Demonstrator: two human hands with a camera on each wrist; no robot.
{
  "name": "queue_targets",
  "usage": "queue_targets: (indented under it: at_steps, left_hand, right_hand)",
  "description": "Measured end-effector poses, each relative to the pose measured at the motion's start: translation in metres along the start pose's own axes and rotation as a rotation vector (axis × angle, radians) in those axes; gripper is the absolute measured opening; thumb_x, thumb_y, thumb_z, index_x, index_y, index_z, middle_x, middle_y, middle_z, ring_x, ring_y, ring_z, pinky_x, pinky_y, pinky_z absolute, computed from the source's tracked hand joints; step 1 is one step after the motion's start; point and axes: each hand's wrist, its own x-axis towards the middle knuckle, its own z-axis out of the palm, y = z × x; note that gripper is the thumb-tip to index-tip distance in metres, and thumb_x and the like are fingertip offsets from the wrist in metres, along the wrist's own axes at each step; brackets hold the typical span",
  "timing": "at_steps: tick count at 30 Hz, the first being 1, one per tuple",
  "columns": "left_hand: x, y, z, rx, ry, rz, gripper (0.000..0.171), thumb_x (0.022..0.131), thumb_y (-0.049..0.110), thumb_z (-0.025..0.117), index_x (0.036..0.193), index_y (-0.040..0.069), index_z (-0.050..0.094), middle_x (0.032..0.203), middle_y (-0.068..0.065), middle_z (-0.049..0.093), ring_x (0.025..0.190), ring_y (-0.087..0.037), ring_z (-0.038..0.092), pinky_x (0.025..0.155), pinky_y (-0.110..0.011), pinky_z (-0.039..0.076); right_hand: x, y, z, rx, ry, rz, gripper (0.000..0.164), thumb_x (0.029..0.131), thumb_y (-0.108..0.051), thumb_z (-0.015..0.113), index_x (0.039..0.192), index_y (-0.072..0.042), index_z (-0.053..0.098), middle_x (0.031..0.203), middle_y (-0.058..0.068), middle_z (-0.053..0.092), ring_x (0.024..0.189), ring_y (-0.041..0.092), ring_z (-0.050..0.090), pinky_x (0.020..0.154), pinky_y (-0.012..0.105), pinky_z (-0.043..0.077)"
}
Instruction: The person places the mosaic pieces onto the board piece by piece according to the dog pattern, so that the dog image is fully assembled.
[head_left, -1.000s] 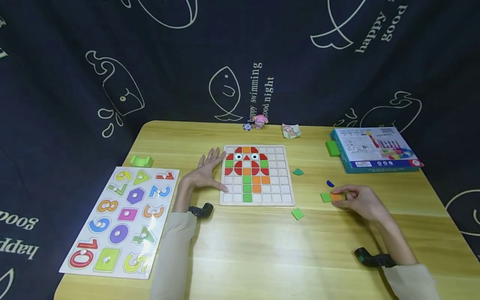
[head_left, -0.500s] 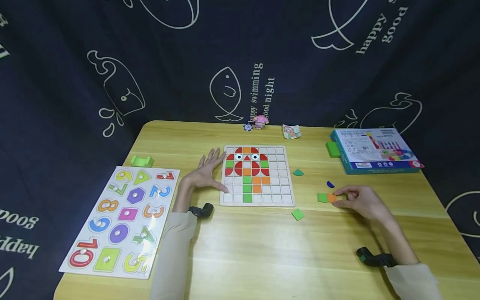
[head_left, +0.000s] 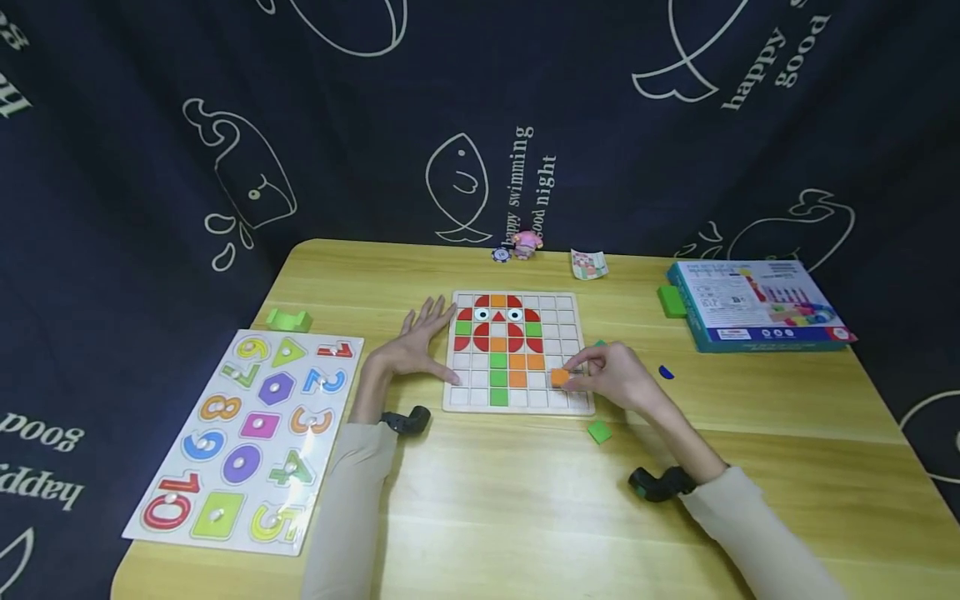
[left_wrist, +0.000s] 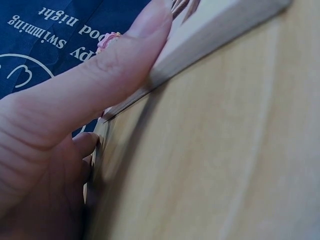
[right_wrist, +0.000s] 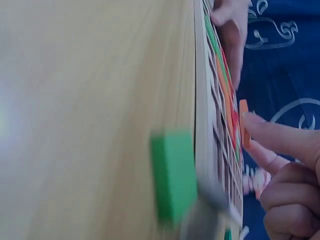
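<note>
My right hand (head_left: 615, 375) pinches an orange square tile (head_left: 559, 378) between thumb and fingertips, over the right part of the gridded puzzle board (head_left: 558, 327). In the right wrist view the tile (right_wrist: 244, 125) is seen edge-on, above the board's surface. Red, orange and green pieces form an owl-like picture (head_left: 498, 333) on the board. My left hand (head_left: 408, 350) lies spread along the board's left side, its thumb (left_wrist: 115, 65) on the board's edge in the left wrist view. A green square tile (head_left: 599, 432) lies just off the board's near right corner; a teal piece (head_left: 601, 342) is mostly hidden behind my right hand.
A number puzzle board (head_left: 247, 442) lies at left, with a green block (head_left: 288, 321) behind it. At right are a dark blue half-round piece (head_left: 666, 372), a boxed toy set (head_left: 761, 304) and another green block (head_left: 671, 302). A pink figurine (head_left: 527, 244) and picture card (head_left: 588, 264) stand at the back.
My right hand has carried the orange tile leftward from the table to over the board. The green tile that lay beside it is out of sight. My left hand stays in place.
</note>
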Motion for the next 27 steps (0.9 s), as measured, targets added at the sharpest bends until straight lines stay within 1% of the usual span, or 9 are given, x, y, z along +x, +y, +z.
queue_targets:
  at_steps: [4,8,14,17,23,27]
  left_hand:
    - [0.0,0.0,0.0,0.003,0.003,-0.005,0.129,0.06,0.053,0.087,0.157,0.021,0.008,0.164,-0.007,-0.011,0.151,-0.026,-0.018,0.123,-0.051,-0.012]
    - [0.0,-0.001,0.0,0.005,0.002,-0.008,0.129,0.06,0.054,0.086,0.157,0.022,0.008,0.164,-0.006,-0.011,0.151,-0.025,-0.018,0.123,-0.05,-0.012]
    - [0.0,-0.001,0.001,-0.006,0.005,-0.009,0.129,0.06,0.054,0.087,0.157,0.022,0.007,0.164,-0.006,-0.011,0.151,-0.025,-0.018,0.123,-0.049,-0.013]
    - [0.001,0.0,0.001,-0.003,0.007,-0.006,0.129,0.06,0.054,0.087,0.157,0.021,0.007,0.164,-0.007,-0.011,0.151,-0.025,-0.018,0.123,-0.049,-0.012]
    - [0.001,0.001,0.002,-0.001,0.006,-0.003,0.13,0.059,0.054,0.087,0.157,0.02,0.008,0.164,-0.007,-0.011,0.151,-0.026,-0.017,0.123,-0.05,-0.012]
    - [0.001,0.001,0.001,-0.001,0.007,-0.002,0.13,0.059,0.053,0.087,0.157,0.02,0.008,0.164,-0.008,-0.011,0.151,-0.027,-0.017,0.123,-0.05,-0.012]
  right_hand:
    - [0.013,-0.014,0.017,0.001,-0.013,-0.022,0.025,0.072,-0.027,0.085,0.091,-0.013,0.075,0.053,-0.003,0.03,0.049,0.013,0.026,0.046,0.022,0.021]
    - [0.017,-0.018,0.023,0.009,-0.008,-0.045,0.026,0.07,-0.025,0.086,0.09,-0.012,0.076,0.053,-0.003,0.03,0.051,0.014,0.025,0.048,0.022,0.022]
    - [0.017,-0.013,0.022,0.09,-0.039,-0.054,0.024,0.072,-0.017,0.085,0.095,-0.013,0.077,0.051,-0.003,0.031,0.049,0.013,0.026,0.046,0.02,0.022]
    - [0.018,-0.012,0.022,0.115,-0.06,-0.058,0.023,0.073,-0.016,0.084,0.095,-0.013,0.078,0.049,-0.004,0.031,0.047,0.012,0.026,0.044,0.02,0.021]
    - [0.021,-0.013,0.021,0.118,-0.116,-0.063,0.026,0.073,-0.018,0.084,0.098,-0.016,0.078,0.052,-0.004,0.033,0.051,0.013,0.028,0.045,0.02,0.02]
    - [0.017,-0.006,0.011,0.109,-0.134,-0.069,0.031,0.075,-0.022,0.082,0.105,-0.018,0.076,0.055,-0.003,0.031,0.052,0.013,0.028,0.045,0.021,0.019]
